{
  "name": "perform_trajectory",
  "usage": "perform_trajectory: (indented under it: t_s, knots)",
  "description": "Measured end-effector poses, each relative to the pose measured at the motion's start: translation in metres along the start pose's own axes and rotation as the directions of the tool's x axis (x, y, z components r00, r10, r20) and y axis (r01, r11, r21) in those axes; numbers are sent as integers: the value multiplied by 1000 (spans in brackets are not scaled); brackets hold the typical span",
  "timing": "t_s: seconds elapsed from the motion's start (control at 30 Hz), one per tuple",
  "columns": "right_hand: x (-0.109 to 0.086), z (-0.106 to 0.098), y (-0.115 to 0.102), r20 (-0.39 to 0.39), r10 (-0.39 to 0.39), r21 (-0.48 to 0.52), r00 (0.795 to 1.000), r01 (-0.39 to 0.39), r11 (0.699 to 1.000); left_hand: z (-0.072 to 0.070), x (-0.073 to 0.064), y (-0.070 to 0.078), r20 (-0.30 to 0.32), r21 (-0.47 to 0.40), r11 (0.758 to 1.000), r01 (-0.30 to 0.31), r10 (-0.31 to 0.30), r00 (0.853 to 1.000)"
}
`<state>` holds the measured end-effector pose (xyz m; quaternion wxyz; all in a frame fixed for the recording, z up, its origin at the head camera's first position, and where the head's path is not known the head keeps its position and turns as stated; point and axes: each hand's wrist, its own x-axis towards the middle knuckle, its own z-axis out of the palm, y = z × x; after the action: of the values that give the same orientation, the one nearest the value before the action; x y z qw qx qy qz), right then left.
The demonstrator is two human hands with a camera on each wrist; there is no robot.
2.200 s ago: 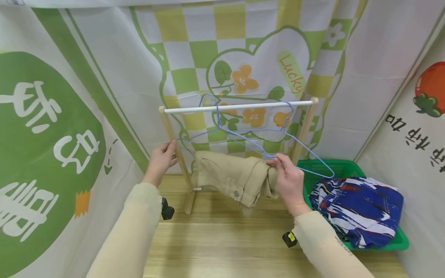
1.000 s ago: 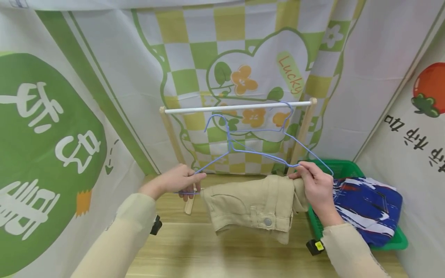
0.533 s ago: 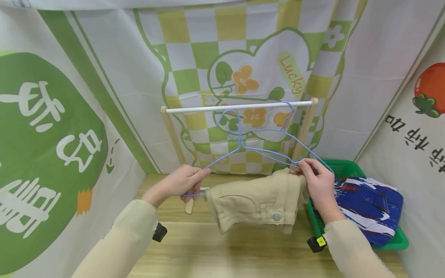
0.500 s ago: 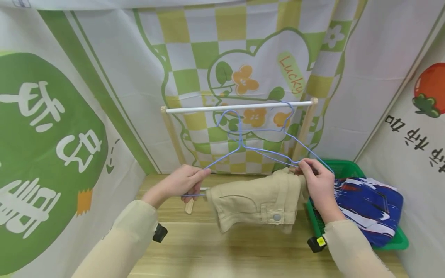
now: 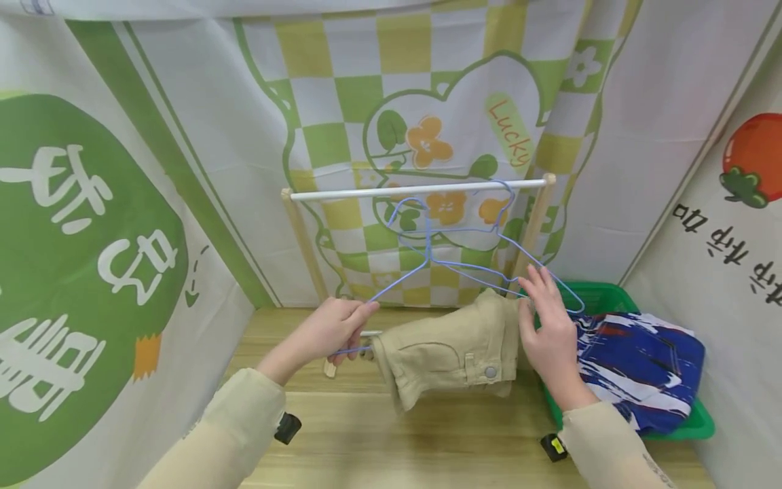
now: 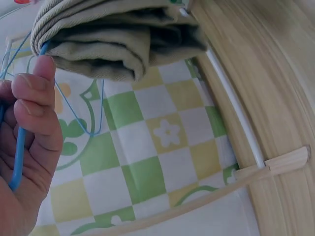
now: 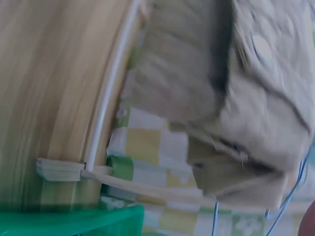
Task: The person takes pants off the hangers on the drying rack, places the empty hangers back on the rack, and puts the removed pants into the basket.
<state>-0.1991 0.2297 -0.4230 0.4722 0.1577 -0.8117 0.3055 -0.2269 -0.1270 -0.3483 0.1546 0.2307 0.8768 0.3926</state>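
Folded beige trousers (image 5: 452,350) with a metal button hang over the lower bar of a blue wire hanger (image 5: 400,280). My left hand (image 5: 332,329) grips the left end of this hanger; in the left wrist view, the fingers (image 6: 37,88) curl round the wire beside the folded cloth. At the other end my right hand (image 5: 552,333) has its fingers straightened, right at the trousers' edge and the hanger's right corner. The hook stands just below the rack's white rod (image 5: 366,193). The right wrist view shows the trousers (image 7: 266,108) blurred, the hand mostly out of frame.
A second blue hanger (image 5: 537,261) hangs on the rod at the right. The small rack has wooden posts (image 5: 299,238) and stands on a wood-grain surface (image 5: 366,435). A green basket (image 5: 696,424) at the right holds a blue, white and red patterned garment (image 5: 647,360).
The hanger with the trousers has come down from rod height and shifted right. My left hand has moved right from beside the post, holding the hanger's end. My right hand's fingers have loosened and straightened.
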Motion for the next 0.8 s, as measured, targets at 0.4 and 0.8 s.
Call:
perform_trajectory:
  t_s: [0.4,0.8]
  knots:
    - [-59,34,-62,246,-490,55,836,493,868,14,-6,13,-74,-74,997,17,-23,997]
    - [-86,56,-72,245,-450,-118,859,487,865,29,-14,27,-47,-310,945,107,-127,991]
